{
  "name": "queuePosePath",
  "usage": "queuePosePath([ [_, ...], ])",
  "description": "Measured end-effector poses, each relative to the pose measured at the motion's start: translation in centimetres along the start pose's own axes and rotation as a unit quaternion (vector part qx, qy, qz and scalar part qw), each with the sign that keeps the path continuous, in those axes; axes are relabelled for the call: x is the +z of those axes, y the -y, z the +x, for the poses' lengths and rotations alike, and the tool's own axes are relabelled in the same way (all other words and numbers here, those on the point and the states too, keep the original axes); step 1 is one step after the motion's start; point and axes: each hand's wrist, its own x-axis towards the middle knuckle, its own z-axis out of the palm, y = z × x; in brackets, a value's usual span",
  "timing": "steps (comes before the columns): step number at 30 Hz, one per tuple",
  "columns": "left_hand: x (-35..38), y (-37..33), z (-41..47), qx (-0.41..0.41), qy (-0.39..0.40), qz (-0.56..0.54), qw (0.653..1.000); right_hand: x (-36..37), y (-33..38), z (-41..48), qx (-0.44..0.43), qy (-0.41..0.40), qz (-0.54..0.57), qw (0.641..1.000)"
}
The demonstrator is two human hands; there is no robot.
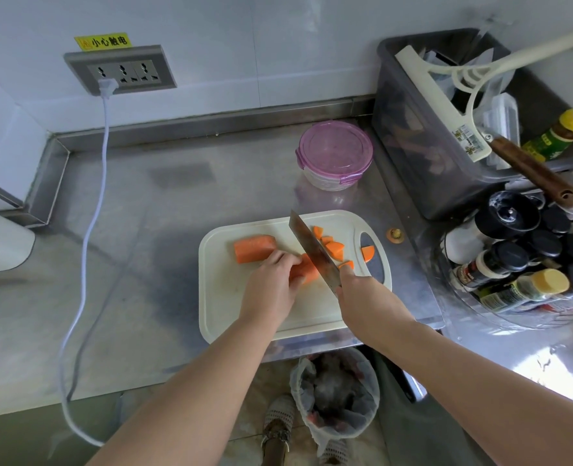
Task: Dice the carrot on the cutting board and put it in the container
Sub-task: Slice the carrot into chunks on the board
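Observation:
A white cutting board (244, 314) lies on the steel counter. My left hand (273, 284) holds down a carrot piece (308, 272) with curled fingers. My right hand (359, 287) grips the handle of a cleaver (313, 248), whose blade rests on the carrot just right of my left fingers. A second large carrot chunk (254, 252) lies at the board's far left. Several cut carrot pieces (333, 247) are scattered right of the blade. The round container (335, 156) with a purple lid stands closed behind the board.
A grey bin (412, 129) with utensils and a spice rack (527, 260) crowd the right side. A carrot end (395, 234) lies on the counter beside the board. A white cable (90, 230) hangs from the wall socket (120, 70). A lined trash bin (335, 395) stands below the counter edge.

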Motion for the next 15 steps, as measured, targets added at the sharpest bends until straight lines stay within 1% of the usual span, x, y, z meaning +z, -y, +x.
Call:
queuePosePath([
  [2,0.0,0.0,0.0,0.003,-0.003,0.003,1.0,0.1,0.1,0.5,0.01,0.005,0.068,0.998],
  [4,0.1,0.1,0.0,0.007,-0.01,0.002,1.0,0.0,-0.2,1.1,0.034,-0.016,0.153,0.987],
  [5,0.1,0.2,0.0,0.01,-0.014,-0.002,1.0,0.0,-0.2,1.4,0.039,-0.02,0.173,0.984],
  [6,0.2,0.2,0.1,0.01,-0.015,-0.005,1.0,0.0,-0.2,1.8,0.039,-0.026,0.182,0.982],
  [8,0.2,0.3,0.0,0.01,-0.014,-0.012,1.0,0.1,0.0,2.5,0.05,-0.014,0.202,0.978],
  [15,0.2,0.5,0.0,0.02,-0.019,-0.001,1.0,0.8,1.0,3.1,0.067,-0.017,0.208,0.976],
])
